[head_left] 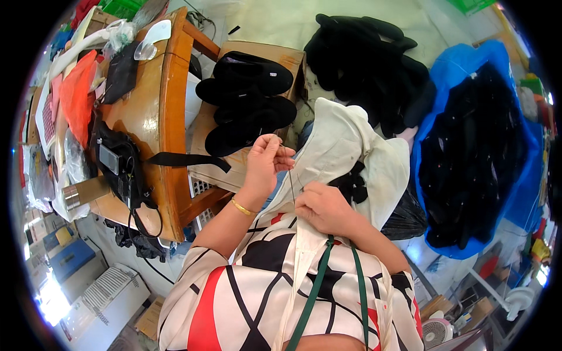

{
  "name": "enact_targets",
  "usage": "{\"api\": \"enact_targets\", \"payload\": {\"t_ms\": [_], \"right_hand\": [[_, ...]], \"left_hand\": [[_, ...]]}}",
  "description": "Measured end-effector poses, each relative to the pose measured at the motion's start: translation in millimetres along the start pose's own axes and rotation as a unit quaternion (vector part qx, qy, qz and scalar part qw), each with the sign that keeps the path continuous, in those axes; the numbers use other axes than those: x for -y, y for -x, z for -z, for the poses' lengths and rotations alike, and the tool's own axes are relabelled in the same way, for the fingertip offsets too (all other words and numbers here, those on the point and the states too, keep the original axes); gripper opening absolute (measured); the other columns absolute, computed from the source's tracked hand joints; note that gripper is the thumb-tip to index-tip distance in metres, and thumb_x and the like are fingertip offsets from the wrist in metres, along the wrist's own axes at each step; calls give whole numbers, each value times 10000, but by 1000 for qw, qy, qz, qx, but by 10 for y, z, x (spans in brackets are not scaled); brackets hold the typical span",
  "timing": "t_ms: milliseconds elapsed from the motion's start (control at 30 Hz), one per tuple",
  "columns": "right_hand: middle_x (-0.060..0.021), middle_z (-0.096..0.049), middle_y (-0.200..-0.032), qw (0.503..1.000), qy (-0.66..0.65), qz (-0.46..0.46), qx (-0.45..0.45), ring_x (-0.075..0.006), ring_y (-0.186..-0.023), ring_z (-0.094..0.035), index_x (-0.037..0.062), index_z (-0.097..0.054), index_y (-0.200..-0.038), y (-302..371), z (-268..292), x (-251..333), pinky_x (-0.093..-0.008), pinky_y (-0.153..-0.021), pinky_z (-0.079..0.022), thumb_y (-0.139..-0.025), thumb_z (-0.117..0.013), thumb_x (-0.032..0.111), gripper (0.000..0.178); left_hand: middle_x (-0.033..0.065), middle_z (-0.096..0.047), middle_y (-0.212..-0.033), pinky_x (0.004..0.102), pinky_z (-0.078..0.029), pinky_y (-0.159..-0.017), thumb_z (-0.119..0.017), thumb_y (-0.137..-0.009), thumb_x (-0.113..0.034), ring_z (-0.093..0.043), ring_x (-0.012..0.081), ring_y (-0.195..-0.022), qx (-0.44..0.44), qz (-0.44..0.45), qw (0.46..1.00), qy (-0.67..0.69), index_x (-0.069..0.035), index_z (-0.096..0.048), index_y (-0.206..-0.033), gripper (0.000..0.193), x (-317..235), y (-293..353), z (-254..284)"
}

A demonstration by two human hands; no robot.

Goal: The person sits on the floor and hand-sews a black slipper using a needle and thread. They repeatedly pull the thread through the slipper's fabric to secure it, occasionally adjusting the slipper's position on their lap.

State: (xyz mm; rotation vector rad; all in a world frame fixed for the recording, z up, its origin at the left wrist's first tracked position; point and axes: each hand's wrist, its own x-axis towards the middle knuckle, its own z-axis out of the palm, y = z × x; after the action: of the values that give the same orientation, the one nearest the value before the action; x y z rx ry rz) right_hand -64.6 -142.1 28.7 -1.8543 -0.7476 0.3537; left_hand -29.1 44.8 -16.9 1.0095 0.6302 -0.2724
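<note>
My left hand (268, 164), with a gold bangle at its wrist, is raised with thumb and fingers pinched together on a dark thread (291, 186). The thread runs down from these fingertips toward my right hand (328, 207). Curled fingers close my right hand low over the cream cloth (336, 143) on my lap. A thin line sticks up by its fingertips; whether it is a needle or more thread, I cannot tell. Several small black pieces (351, 185) lie in a fold of the cloth, just beyond my right hand.
Black cloth shoes (252, 73) sit on a cardboard box (234, 169) ahead. A black heap (374, 70) lies on the floor beyond. At right stands a blue bag (422, 169) full of black items. A wooden table (149, 123) at left bears a black bag (117, 158).
</note>
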Motion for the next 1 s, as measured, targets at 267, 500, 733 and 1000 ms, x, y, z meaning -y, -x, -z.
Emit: {"api": "enact_targets", "payload": {"t_ms": [267,500,733,1000], "right_hand": [[-120,-593,-835,986,116,-99,-68,-333,-786,-594,51,-616,-877,-282,25,-620,-414,-683,-474,-875,-645,156,109],[-125,-606,-838,973,163,-136,-93,-336,-781,-599,43,-611,-878,-695,34,-874,-426,-669,-475,-898,-636,172,133],[-124,-621,-855,956,244,-151,-54,-328,-805,-619,56,-636,-914,-709,-100,-1159,-438,-677,-494,-900,-645,235,180],[-93,-647,-920,958,238,-123,-106,-255,-755,-611,79,-687,-1052,-919,-156,-698,-329,-679,-498,-895,-673,204,201]], "left_hand": [[-69,-371,-580,190,-208,-396,-575,-988,-185,-291,28,-450,-20,19,992,119,-108,-568,-920,103,-177,-6,589],[-93,-365,-548,192,-194,-389,-623,-968,-204,-273,9,-431,-140,-73,986,55,-110,-575,-887,132,-243,-38,931],[-90,-360,-538,198,-203,-391,-631,-964,-198,-280,10,-433,-183,-129,972,75,-99,-577,-884,138,-257,-159,1158],[-116,-491,-654,164,-244,-443,-644,-956,-161,-336,-18,-493,-66,-86,993,39,-99,-652,-926,70,-83,-79,1021]]}}
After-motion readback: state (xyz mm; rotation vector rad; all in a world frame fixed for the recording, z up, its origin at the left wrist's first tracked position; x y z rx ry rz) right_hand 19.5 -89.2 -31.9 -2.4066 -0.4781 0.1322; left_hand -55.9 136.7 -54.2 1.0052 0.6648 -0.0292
